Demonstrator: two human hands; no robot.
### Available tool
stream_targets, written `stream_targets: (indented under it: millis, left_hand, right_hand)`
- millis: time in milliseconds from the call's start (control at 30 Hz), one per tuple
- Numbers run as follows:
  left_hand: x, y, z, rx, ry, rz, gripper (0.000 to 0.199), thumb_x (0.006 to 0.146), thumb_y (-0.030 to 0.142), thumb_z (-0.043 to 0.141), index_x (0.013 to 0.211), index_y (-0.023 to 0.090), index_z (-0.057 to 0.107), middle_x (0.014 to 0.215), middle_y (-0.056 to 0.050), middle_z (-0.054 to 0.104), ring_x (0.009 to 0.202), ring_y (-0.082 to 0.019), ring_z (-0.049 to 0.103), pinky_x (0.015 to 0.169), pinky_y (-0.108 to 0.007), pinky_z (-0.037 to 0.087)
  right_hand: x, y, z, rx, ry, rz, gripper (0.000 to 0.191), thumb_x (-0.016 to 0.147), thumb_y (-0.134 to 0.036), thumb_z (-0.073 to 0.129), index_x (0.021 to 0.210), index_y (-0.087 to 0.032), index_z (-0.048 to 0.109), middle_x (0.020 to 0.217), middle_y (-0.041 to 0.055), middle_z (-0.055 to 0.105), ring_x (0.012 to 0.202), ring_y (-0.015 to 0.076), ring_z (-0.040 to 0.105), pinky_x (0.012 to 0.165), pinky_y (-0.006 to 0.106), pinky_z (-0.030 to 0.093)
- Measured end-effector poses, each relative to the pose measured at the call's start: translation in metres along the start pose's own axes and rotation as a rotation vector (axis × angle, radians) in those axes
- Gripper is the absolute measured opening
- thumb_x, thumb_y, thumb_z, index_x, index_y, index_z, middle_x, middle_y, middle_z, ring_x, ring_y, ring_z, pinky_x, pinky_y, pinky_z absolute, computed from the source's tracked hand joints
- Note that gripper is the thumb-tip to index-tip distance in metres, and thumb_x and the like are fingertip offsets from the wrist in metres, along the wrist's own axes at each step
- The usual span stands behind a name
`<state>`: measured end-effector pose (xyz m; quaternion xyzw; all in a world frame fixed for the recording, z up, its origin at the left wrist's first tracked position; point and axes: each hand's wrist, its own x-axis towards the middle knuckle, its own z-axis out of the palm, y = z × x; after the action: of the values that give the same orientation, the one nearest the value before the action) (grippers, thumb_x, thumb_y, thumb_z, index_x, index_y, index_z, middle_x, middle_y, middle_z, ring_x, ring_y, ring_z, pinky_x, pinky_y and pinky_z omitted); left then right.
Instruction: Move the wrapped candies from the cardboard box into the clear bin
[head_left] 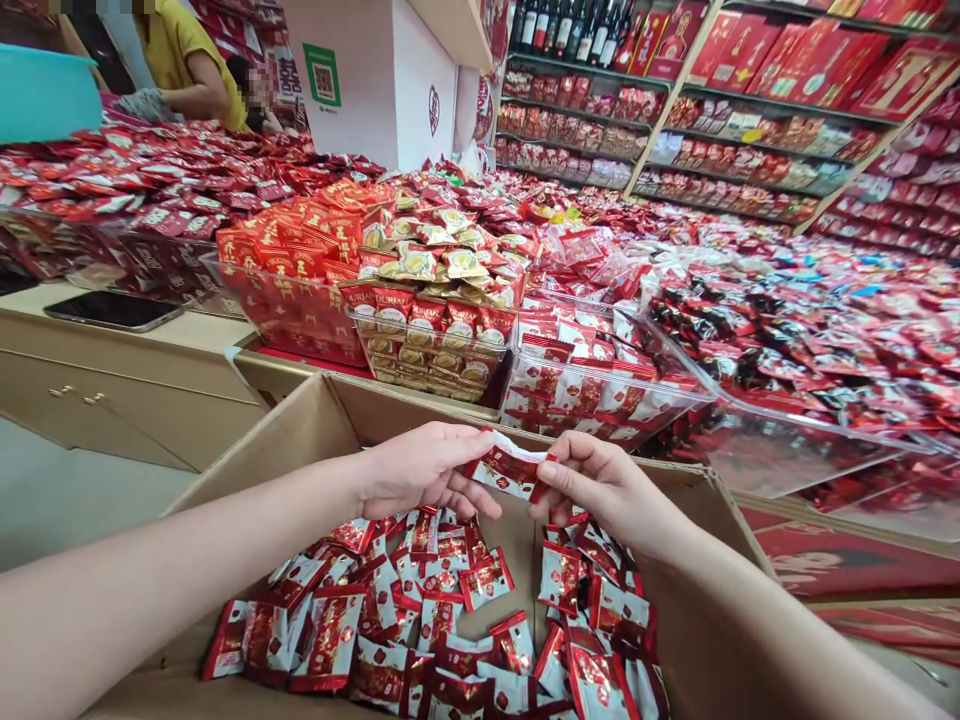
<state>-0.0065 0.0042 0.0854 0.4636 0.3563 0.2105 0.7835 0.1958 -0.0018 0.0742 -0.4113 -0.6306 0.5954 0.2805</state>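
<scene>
Between my two hands a small red and white wrapped candy packet is held up over a cardboard box. My left hand pinches its left end between thumb and fingers, while my right hand pinches its right end. Below them, many similar red and white packets lie loose in the open cardboard box. A strip of bare cardboard shows between the piles, under the held packet.
Clear bins behind the box hold orange-red packets, durian packets and red-white packets. A phone lies on the left counter. A person in yellow stands behind, near a teal basin.
</scene>
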Motion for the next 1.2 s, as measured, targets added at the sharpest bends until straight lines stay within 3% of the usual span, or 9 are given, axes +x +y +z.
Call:
stream_targets:
  millis: [133, 267, 400, 600, 767, 867, 1000, 1100, 1200]
  left_hand:
    - [-0.002, 0.003, 0.004, -0.102, 0.043, 0.072, 0.035, 0.079, 0.043, 0.039, 0.097, 0.015, 0.053, 0.097, -0.008, 0.059, 0.083, -0.015, 0.057, 0.069, -0.026, 0.043]
    - [-0.004, 0.003, 0.008, 0.168, 0.186, 0.298, 0.029, 0.067, 0.02, 0.058, 0.095, 0.016, 0.051, 0.101, -0.006, 0.055, 0.092, -0.017, 0.052, 0.08, -0.031, 0.041]
    - [-0.006, 0.001, 0.008, 0.327, 0.155, 0.412, 0.041, 0.067, 0.012, 0.055, 0.105, 0.019, 0.043, 0.105, -0.005, 0.05, 0.09, -0.015, 0.052, 0.077, -0.03, 0.044]
    - [-0.01, -0.006, 0.011, 0.381, 0.154, 0.382, 0.05, 0.068, 0.009, 0.052, 0.112, 0.026, 0.036, 0.097, -0.001, 0.047, 0.083, -0.012, 0.053, 0.072, -0.026, 0.045]
    - [-0.008, -0.011, 0.015, 0.37, 0.118, 0.394, 0.051, 0.068, 0.01, 0.052, 0.114, 0.027, 0.035, 0.099, -0.003, 0.05, 0.094, -0.015, 0.051, 0.081, -0.031, 0.043]
    - [-0.008, -0.007, 0.016, 0.373, 0.102, 0.363, 0.044, 0.07, 0.016, 0.053, 0.11, 0.025, 0.039, 0.095, -0.002, 0.053, 0.085, -0.015, 0.054, 0.073, -0.029, 0.045]
    - [-0.008, 0.008, 0.002, 0.695, 0.231, 0.401, 0.022, 0.077, 0.029, 0.045, 0.096, 0.02, 0.052, 0.085, -0.002, 0.058, 0.079, -0.015, 0.054, 0.07, -0.028, 0.044]
    - [-0.002, 0.018, -0.02, 0.982, 0.483, 0.559, 0.019, 0.077, 0.027, 0.043, 0.089, 0.021, 0.056, 0.089, -0.002, 0.058, 0.085, -0.016, 0.052, 0.077, -0.027, 0.041]
    - [0.008, 0.021, -0.041, 1.071, 0.639, 0.55, 0.02, 0.076, 0.026, 0.042, 0.088, 0.021, 0.056, 0.083, 0.0, 0.06, 0.076, -0.014, 0.055, 0.069, -0.023, 0.043]
  right_hand:
    - [-0.004, 0.002, 0.004, -0.391, 0.129, -0.349, 0.01, 0.077, -0.027, 0.046, 0.077, -0.018, 0.051, 0.09, 0.008, 0.057, 0.081, 0.015, 0.056, 0.067, 0.029, 0.046]
    - [-0.011, -0.007, 0.008, -0.641, 0.091, -0.564, 0.015, 0.075, -0.019, 0.047, 0.087, -0.022, 0.054, 0.109, 0.0081, 0.047, 0.102, 0.0179, 0.045, 0.082, 0.033, 0.04]
    - [-0.014, -0.013, 0.011, -0.543, 0.035, -0.483, 0.015, 0.071, -0.024, 0.054, 0.086, -0.02, 0.053, 0.111, 0.0087, 0.045, 0.1, 0.0189, 0.045, 0.082, 0.032, 0.039]
    - [-0.007, -0.003, 0.023, -0.344, 0.111, -0.267, 0.014, 0.073, -0.03, 0.052, 0.07, -0.018, 0.044, 0.072, 0.0006, 0.055, 0.061, 0.0097, 0.051, 0.059, 0.023, 0.043]
    - [-0.007, -0.01, 0.03, -0.281, 0.09, -0.303, 0.03, 0.069, -0.02, 0.055, 0.097, -0.02, 0.044, 0.082, 0.0002, 0.056, 0.072, 0.0107, 0.051, 0.064, 0.022, 0.042]
    - [-0.012, -0.019, 0.028, -0.306, 0.007, -0.266, 0.021, 0.069, -0.016, 0.052, 0.09, -0.019, 0.05, 0.08, -0.0007, 0.057, 0.067, 0.0093, 0.051, 0.061, 0.02, 0.041]
    - [-0.014, -0.036, 0.01, -0.304, 0.1, -0.266, 0.006, 0.072, -0.022, 0.051, 0.074, -0.016, 0.052, 0.067, -0.0008, 0.056, 0.06, 0.0088, 0.051, 0.054, 0.02, 0.041]
    - [-0.006, -0.061, -0.026, -0.226, 0.327, -0.366, 0.013, 0.074, -0.029, 0.049, 0.074, -0.016, 0.049, 0.066, 0.0006, 0.057, 0.059, 0.0098, 0.054, 0.054, 0.021, 0.043]
    - [0.014, -0.084, -0.074, -0.232, 0.606, -0.44, 0.021, 0.071, -0.031, 0.053, 0.083, -0.017, 0.045, 0.067, 0.0004, 0.057, 0.06, 0.011, 0.055, 0.055, 0.024, 0.043]
